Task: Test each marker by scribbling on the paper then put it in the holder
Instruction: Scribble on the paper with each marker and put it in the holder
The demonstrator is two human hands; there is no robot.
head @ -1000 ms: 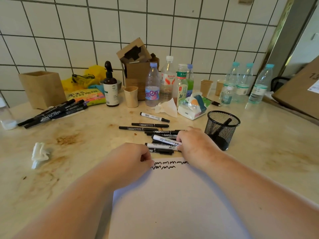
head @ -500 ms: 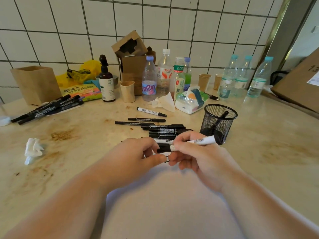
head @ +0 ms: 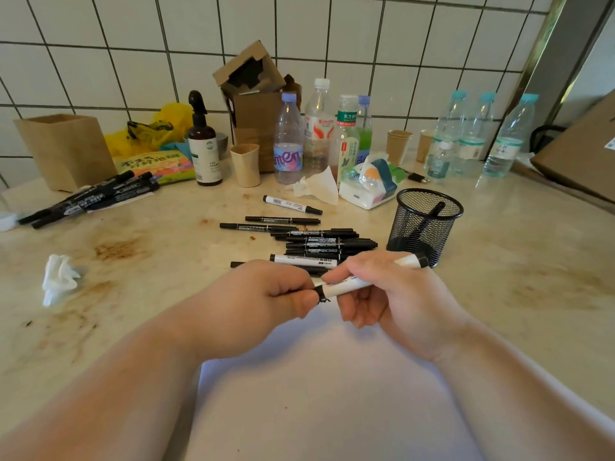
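My right hand (head: 389, 294) grips a white-barrelled marker (head: 352, 283) above the top edge of the white paper (head: 319, 394). My left hand (head: 266, 297) pinches the black cap end of that marker, fingers closed. Just beyond the hands lies a pile of several black and white markers (head: 319, 242). A black mesh holder (head: 424, 224) stands to the right of the pile with one marker leaning inside. The scribbles on the paper are hidden behind my hands.
Another bunch of black markers (head: 90, 199) lies at the far left. A lone white marker (head: 291, 204) lies behind the pile. Bottles (head: 319, 128), paper cups, a tissue pack (head: 367, 186), cardboard boxes and a brown bag (head: 66, 149) line the tiled wall. A crumpled tissue (head: 60, 277) lies left.
My right hand picked a white marker out of the pile and lifted it over the paper. My left hand came up from the paper and closed on its cap end.
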